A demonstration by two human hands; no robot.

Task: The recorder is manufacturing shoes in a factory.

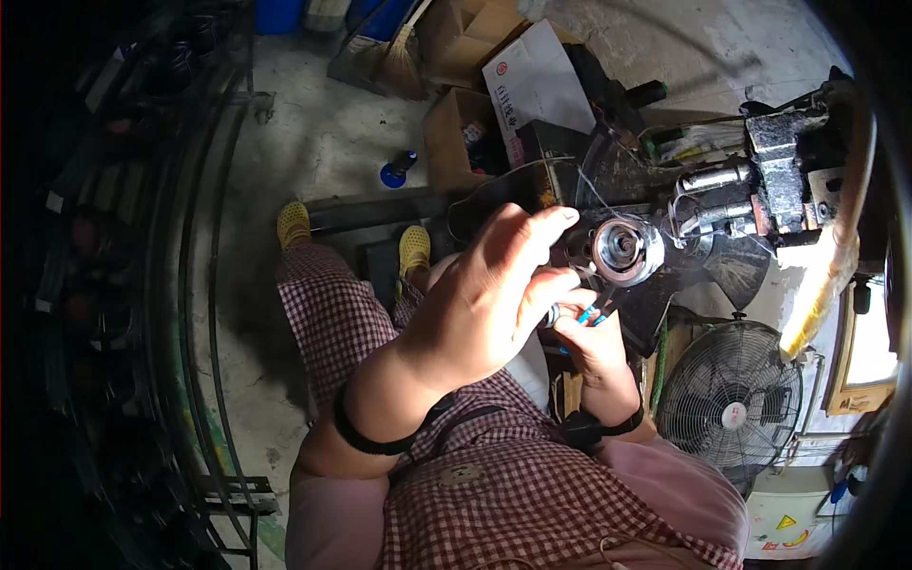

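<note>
Raised beside a round metal chuck [622, 249], my left hand [475, 299] has its index finger and thumb apart with a gap between them. Nothing shows in that gap, and its other fingers are partly hidden. Lower and to the right, my right hand [600, 351] is closed around a slim tool with blue and dark parts [591, 314], just below the chuck. Its exact kind is too small to tell. A small shiny round piece [550, 315] shows at the right hand's fingertips, partly covered by my left hand.
The machine's metal block and rods [779, 171] stand right of the chuck, with a hose [860, 180] hanging over them. A caged fan [731, 404] is at lower right. Cardboard boxes [451, 142], a broom [404, 62] and a blue-based object [394, 174] are on the floor; dark racks line the left.
</note>
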